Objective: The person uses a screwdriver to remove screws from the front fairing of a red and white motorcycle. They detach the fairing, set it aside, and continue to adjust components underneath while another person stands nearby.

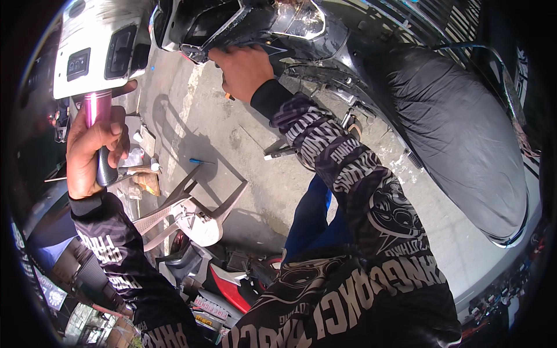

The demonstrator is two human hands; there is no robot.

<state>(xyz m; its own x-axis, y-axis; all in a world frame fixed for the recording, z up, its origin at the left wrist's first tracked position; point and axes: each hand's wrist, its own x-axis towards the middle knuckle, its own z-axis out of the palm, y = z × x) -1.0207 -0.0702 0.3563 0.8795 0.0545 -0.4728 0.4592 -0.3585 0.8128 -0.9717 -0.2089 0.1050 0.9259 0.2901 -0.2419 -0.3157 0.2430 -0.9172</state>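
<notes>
Left hand: we see the left hand (pixel 93 145) closed around a magenta-and-black cylindrical grip (pixel 97 108), thumb laid across it and one finger stretched out beneath the housing.
Grip: it juts from a white plastic handlebar housing (pixel 96 32) with black switches, at the upper left.
Right hand: we find the right hand (pixel 246 72) loosely curled against the black glossy scooter bodywork (pixel 316 47); we cannot tell how far its fingers close or whether they hold anything.
Bodywork: it spans the top centre, its dark cavity just beyond the right hand.
Handlebar risk: if the left hand eased off, we judge the bar could swing and disturb the right hand's reach.
Edge risk: uneven force at the bodywork's rim could crack plastic or scrape the fingers.
Floor risk: a careless step could roll the blue slim screwdriver (pixel 200 161) on the grey concrete floor (pixel 232 136); a knock to the pale plastic chair (pixel 210 235) could scatter the small pieces on its seat.
Hidden: the right fingertips lie out of sight, and we cannot identify the small orange object (pixel 230 97) below that hand.
Cut off: the upper edge trims the housing and bodywork.
Hard to read: we cannot sort out the chair's pieces.
</notes>
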